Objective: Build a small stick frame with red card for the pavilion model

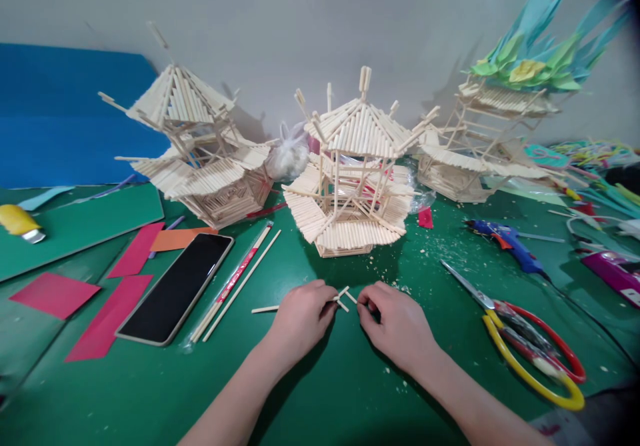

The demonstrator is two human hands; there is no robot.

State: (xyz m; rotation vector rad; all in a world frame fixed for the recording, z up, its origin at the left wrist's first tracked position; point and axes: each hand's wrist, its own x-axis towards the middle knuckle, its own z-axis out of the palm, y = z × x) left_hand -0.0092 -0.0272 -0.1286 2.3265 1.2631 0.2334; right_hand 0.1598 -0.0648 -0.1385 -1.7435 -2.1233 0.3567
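Observation:
My left hand (303, 318) is closed low over the table, its thumb and fingertips pinching short wooden stick pieces (343, 293) that cross each other. Out from under its left side pokes a longer stick (265, 310); whether the hand grips that too is hidden. My right hand (400, 326), curled on the other side, pinches the end of another short stick piece (351, 297). Just behind both hands stands a two-tiered pavilion (357, 133) built of wooden sticks. Left of my left hand lie a loose stick (243, 286) and chopsticks in a clear wrapper (233, 283).
Stick pavilions stand at back left (200, 176) and back right (457, 159), the latter topped with paper leaves. Scissors (500, 319) and a blue glue gun (510, 239) with its cord lie rightward. A phone (175, 289), red paper (55, 295) and a yellow cutter (17, 221) lie leftward.

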